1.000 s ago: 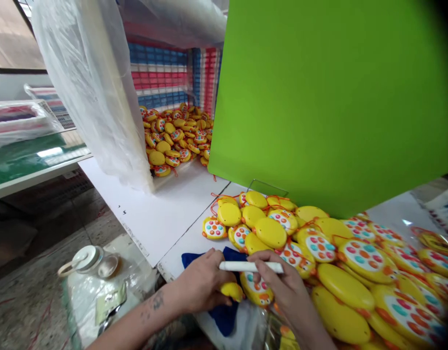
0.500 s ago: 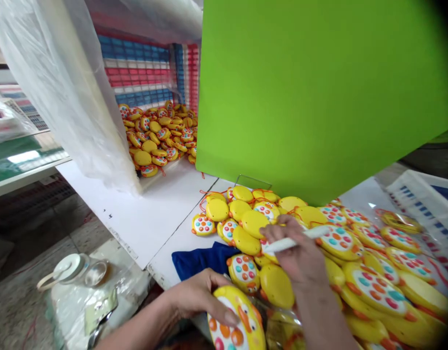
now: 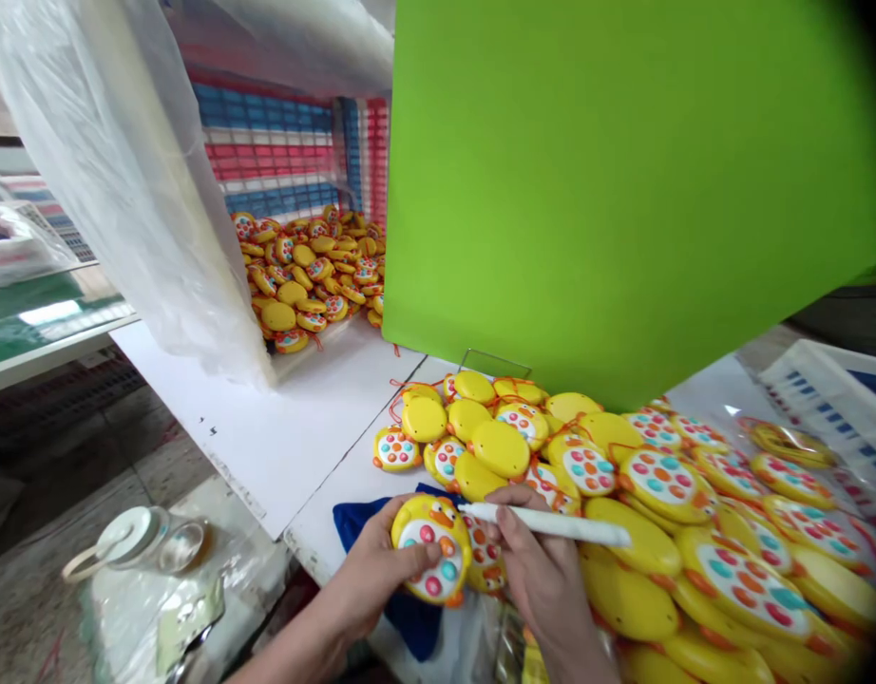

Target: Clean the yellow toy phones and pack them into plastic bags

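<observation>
A yellow duck toy (image 3: 429, 560) with coloured dots on a white belly is held face up in my left hand (image 3: 371, 575), thumb across its front. My right hand (image 3: 542, 570) grips a white marker pen (image 3: 559, 525), its tip pointing left, close to the duck's head; whether it touches I cannot tell. Partly under the held duck lies another dotted duck (image 3: 485, 556). A dark blue cloth (image 3: 418, 627) sits below and behind my left hand. Several more yellow ducks (image 3: 501, 448), some face down, are heaped beyond and right of my right hand.
A large green board (image 3: 609, 190) stands behind the heap. At the back left, a plastic-draped bin holds many more ducks (image 3: 302, 275). A white crate (image 3: 837, 389) is at the right. Low on the left are a lidded cup (image 3: 128, 534) and plastic sheeting (image 3: 117, 617).
My left hand has lifted the duck up and away from the front edge, turning it upright. My right hand has come down and left, bringing the pen tip to the duck.
</observation>
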{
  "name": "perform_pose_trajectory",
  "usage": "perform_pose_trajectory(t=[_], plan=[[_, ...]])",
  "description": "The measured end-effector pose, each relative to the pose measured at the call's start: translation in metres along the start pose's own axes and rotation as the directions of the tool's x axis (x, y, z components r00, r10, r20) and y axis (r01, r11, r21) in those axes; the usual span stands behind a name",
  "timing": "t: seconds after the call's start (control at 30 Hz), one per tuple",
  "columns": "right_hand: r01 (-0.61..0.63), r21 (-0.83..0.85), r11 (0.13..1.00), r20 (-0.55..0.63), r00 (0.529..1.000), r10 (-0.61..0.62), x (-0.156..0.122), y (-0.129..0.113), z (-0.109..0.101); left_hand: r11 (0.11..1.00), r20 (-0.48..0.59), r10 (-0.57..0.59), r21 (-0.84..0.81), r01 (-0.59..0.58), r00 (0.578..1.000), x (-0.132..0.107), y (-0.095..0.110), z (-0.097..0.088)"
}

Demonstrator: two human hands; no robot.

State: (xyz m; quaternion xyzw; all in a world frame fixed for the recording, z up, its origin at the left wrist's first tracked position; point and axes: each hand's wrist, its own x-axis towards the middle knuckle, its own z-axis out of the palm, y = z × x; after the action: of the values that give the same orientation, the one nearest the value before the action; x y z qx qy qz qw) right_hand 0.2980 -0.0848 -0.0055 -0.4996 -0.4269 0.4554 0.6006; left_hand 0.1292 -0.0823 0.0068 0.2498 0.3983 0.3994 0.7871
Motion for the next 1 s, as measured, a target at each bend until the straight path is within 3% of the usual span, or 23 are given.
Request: perform_pose_trajectory(t=[0.37,1.0], plan=[[-0.005,0.035,0.999,0.015,1.000,0.005,-0.005,0.007,0.003,1.000,0.019,0.018,0.019,-0.018,1.000,-0.002,0.001,-0.002],[0.051,-0.218,0.975,0.087,0.996,-0.033,-0.007,-0.010,0.007,1.000,0.027,0.012,0.019,-0.013,1.000,-0.007,0.006,0.000]])
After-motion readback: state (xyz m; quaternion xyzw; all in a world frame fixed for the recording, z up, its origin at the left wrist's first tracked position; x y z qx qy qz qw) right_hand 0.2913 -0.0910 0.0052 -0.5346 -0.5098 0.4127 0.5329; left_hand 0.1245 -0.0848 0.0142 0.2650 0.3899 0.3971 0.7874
